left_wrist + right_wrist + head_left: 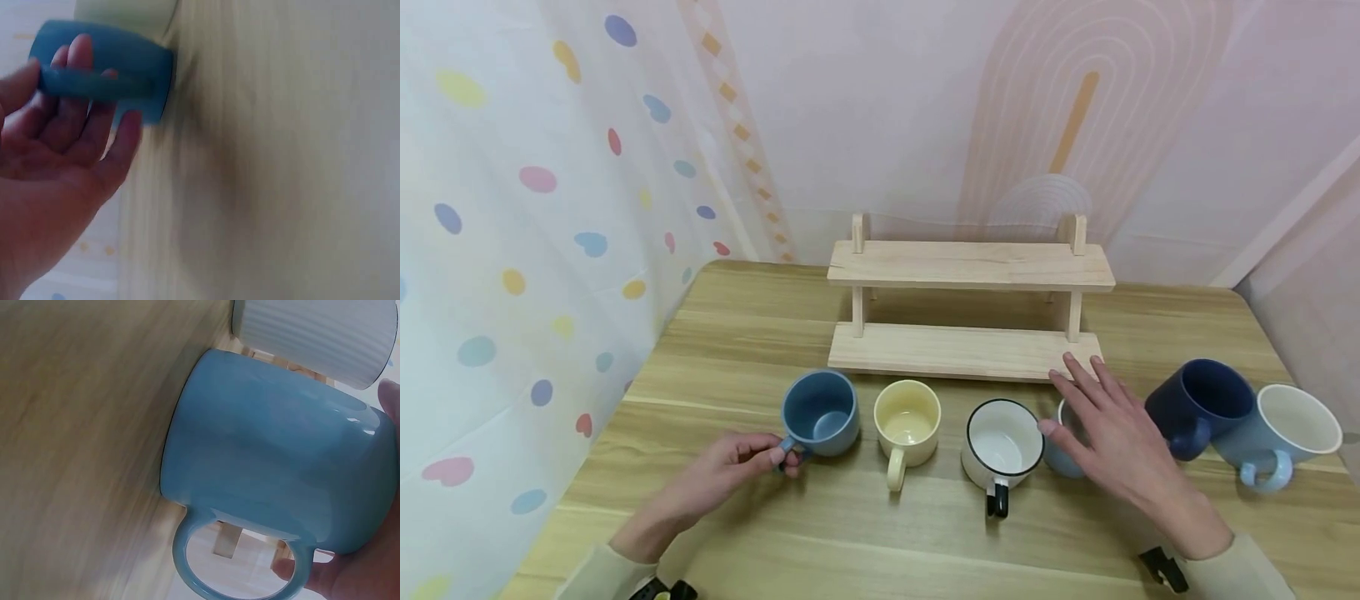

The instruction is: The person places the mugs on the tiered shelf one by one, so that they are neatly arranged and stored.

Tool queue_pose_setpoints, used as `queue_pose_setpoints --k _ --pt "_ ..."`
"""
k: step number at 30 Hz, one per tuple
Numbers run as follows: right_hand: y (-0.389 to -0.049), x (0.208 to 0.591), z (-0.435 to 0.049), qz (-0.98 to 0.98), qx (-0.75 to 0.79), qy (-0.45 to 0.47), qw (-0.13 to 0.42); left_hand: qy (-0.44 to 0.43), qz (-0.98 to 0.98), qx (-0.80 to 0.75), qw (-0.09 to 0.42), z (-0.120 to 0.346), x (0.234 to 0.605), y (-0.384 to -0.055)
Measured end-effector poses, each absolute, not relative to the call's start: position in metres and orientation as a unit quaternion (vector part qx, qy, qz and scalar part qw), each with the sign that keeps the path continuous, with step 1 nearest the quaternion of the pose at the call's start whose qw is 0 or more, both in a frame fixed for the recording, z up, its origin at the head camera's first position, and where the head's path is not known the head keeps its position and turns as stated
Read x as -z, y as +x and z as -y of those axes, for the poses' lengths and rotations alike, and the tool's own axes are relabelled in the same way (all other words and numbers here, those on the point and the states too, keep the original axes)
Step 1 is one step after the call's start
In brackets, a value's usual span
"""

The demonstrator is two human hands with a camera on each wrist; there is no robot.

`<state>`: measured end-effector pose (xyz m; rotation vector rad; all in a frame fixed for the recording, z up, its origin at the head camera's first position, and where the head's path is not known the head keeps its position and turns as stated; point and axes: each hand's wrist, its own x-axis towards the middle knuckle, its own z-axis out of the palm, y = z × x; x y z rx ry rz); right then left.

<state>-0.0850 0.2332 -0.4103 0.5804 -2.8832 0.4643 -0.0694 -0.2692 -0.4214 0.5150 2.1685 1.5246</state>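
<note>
A teal-blue mug (838, 442) stands upright at the left of a row of mugs. My left hand (730, 471) grips its handle (94, 85), thumb at the handle's upper end and fingers curled behind it. My right hand (1116, 433) hovers palm down over a light blue mug (275, 450), fingers spread and nearly straight. That hand hides much of this mug in the head view; in the right wrist view the thumb lies right at its rim. Beside it stands a white mug (977, 462) with a black rim and a black-and-white handle.
A pale yellow mug (917, 454) stands between the teal and white mugs. To the right are a navy mug (1168, 404) and a light blue mug with white inside (1247, 437). Behind the row stands a two-tier wooden shelf (962, 350) on the wooden table (880, 550).
</note>
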Motion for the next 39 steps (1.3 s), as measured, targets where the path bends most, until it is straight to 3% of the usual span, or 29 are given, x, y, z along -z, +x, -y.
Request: queue_pose_setpoints --k 13,19,29,39 --pt "-0.084 0.405 -0.228 0.965 -0.148 0.198 0.087 0.123 -0.779 -0.597 0.150 0.261 0.424 -0.044" --pt "-0.090 0.385 -0.231 0.969 -0.131 0.199 0.059 0.132 -0.773 -0.610 0.112 0.259 0.421 -0.036" --pt "-0.149 0.352 -0.233 0.973 -0.124 0.194 -0.009 0.131 -0.757 -0.639 0.046 0.254 0.410 -0.031" --pt "-0.191 0.351 -0.239 0.981 -0.106 0.155 -0.042 0.102 -0.777 -0.621 0.014 0.237 0.390 -0.034"
